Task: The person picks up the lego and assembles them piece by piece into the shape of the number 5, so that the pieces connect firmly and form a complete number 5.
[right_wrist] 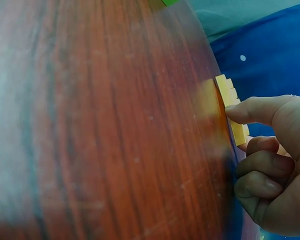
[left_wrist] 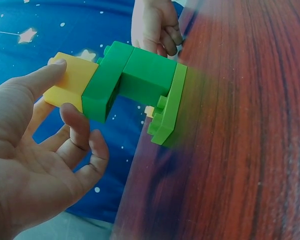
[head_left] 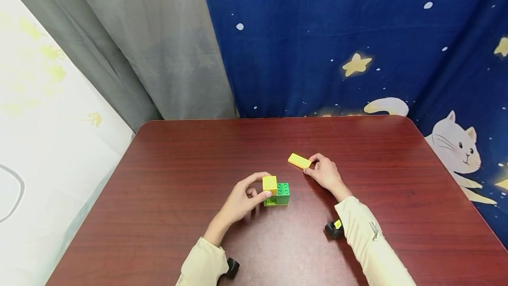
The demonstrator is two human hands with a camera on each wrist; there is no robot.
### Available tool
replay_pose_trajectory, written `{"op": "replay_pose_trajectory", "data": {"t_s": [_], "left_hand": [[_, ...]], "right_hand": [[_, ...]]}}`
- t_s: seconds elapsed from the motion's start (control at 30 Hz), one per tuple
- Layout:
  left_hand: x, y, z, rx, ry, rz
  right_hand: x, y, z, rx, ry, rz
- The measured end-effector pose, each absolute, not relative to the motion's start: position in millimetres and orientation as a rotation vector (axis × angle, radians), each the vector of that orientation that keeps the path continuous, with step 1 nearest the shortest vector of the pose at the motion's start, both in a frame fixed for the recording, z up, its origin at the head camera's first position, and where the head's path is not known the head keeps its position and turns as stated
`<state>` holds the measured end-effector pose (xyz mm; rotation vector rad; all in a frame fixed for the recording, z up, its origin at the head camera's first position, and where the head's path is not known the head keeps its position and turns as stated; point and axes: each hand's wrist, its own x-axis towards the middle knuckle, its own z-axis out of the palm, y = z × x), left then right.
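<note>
My left hand (head_left: 238,200) grips a yellow block (head_left: 269,182) between thumb and fingers. That block sits at one end of a green brick (left_wrist: 106,85), with another green brick (left_wrist: 147,72) under it and a thin light-green plate (left_wrist: 173,107) at the base. The small stack stands upright near the middle of the table. Farther back and to the right, my right hand (head_left: 326,174) pinches one end of a flat yellow brick (head_left: 298,161). In the right wrist view this brick lies low over the tabletop, studs facing up, the thumb (right_wrist: 257,110) against its side.
The dark red wooden table (head_left: 178,158) has rounded far corners. Behind it hang a grey curtain (head_left: 174,47) and a blue curtain (head_left: 301,56) with stars and a cat. Black wrist-worn devices (head_left: 333,230) sit under both cream sleeves (head_left: 371,242).
</note>
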<state>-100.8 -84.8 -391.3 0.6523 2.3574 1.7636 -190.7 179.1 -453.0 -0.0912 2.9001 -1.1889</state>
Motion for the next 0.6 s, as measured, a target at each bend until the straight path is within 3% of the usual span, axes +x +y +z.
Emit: {"op": "replay_pose_trajectory", "data": {"t_s": [0.6], "left_hand": [[-101.0,-85.5,-392.6,0.644,2.319,1.778]], "right_hand": [[-185.6,181.5,-444.6,-0.165,2.915,-1.203]]}}
